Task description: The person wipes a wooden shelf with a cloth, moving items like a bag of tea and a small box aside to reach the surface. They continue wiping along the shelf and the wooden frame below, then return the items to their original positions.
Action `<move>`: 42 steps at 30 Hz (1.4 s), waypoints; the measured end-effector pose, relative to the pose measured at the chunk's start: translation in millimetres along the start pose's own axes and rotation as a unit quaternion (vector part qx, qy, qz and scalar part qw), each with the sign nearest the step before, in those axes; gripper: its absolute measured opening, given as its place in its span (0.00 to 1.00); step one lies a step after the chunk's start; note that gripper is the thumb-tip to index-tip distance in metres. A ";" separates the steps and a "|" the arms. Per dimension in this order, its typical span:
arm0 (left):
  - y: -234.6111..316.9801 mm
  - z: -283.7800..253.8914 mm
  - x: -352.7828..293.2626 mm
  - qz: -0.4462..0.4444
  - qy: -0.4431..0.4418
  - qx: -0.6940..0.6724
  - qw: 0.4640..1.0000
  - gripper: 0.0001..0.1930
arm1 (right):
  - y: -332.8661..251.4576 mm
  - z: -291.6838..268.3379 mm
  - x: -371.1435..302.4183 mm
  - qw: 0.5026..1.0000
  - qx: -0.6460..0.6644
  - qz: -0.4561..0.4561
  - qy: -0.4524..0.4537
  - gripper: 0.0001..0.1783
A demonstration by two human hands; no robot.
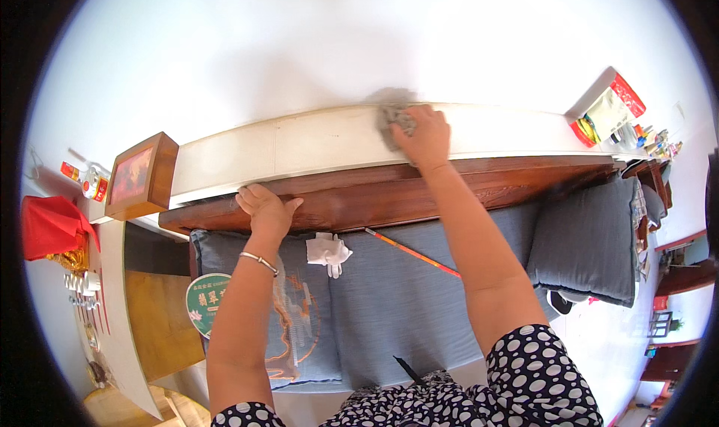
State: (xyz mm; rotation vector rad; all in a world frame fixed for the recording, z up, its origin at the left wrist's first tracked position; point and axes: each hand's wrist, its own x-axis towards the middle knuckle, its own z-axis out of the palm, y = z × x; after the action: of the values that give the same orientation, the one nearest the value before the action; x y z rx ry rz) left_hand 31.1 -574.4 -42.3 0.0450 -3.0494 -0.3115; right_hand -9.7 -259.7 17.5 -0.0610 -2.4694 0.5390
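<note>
My right hand (427,136) presses a crumpled grey cloth (391,124) onto a long white ledge (322,137) that runs along the wall. The fingers are closed over the cloth, which lies near the back edge of the ledge. Lower and to the left, my left hand (267,211) rests on the dark wooden backrest (359,196) of a sofa. Its thumb is spread apart, its fingertips lie over the top edge, and it holds nothing. A bracelet circles the left wrist.
On the ledge stand a wooden-framed picture (142,176) at left and a red-and-white package (610,113) at right. The sofa's grey cushions (404,300) carry white gloves (328,252), a thin red-and-yellow stick (412,252) and a round green fan (206,304). A red cloth (56,229) hangs far left.
</note>
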 end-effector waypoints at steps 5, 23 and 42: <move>3.4 17.1 1.5 0.010 0.040 0.006 0.999 0.53 | -106.3 39.4 -8.7 0.997 0.036 -0.047 -0.046 0.14; -38.3 26.8 23.6 -0.034 0.043 0.116 0.992 0.48 | -32.1 0.1 9.7 0.974 0.081 -0.108 -0.183 0.21; -48.7 25.7 19.4 0.082 0.060 0.083 0.991 0.38 | 288.4 -139.7 40.9 0.970 -0.152 0.189 -0.026 0.20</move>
State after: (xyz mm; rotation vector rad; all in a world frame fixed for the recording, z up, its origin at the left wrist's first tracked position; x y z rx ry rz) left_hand 10.8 -617.6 -75.9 -0.1689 -2.9279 -0.0424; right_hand 13.7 62.3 29.7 -0.6598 -2.5839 0.3112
